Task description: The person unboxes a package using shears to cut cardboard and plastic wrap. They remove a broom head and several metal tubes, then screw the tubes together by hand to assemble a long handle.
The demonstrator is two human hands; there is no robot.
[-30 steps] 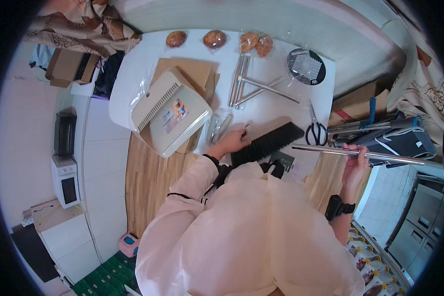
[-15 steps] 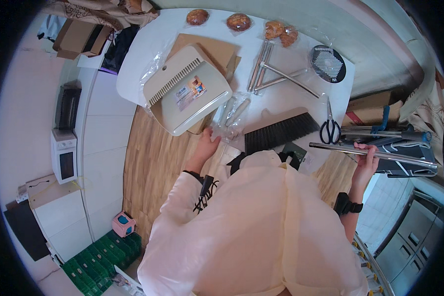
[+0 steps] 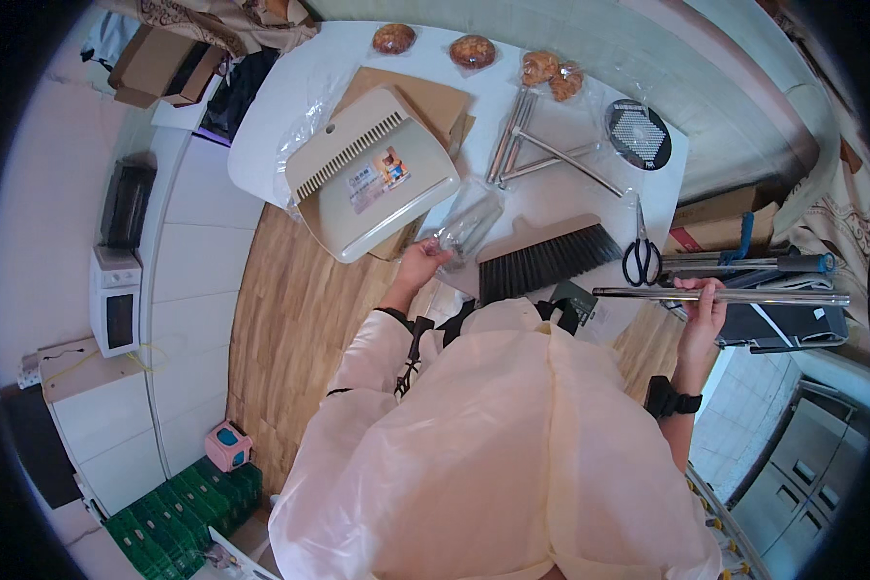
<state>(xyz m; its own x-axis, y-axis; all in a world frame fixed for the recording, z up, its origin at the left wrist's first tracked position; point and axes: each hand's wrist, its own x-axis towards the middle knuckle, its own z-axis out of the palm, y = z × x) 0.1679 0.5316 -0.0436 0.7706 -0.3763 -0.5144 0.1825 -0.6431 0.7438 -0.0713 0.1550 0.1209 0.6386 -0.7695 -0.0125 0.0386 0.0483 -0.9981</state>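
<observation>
From my remote station I note the right hand (image 3: 704, 314) closed around a metal tube (image 3: 793, 298), at the right side of the white table (image 3: 261, 145). The left hand (image 3: 421, 263) touches the near end of a clear bag (image 3: 474, 217) beside the brush head (image 3: 551, 259); I cannot tell whether it grips. Risks: a careless tube swing (the scissors (image 3: 641, 263) lie near its inner end) could knock them; a hard tug could tear the bag.

Plastic bag (image 3: 474, 218) — contents blurred; cardboard (image 3: 418, 93) — partly hidden by dustpan (image 3: 350, 218).
</observation>
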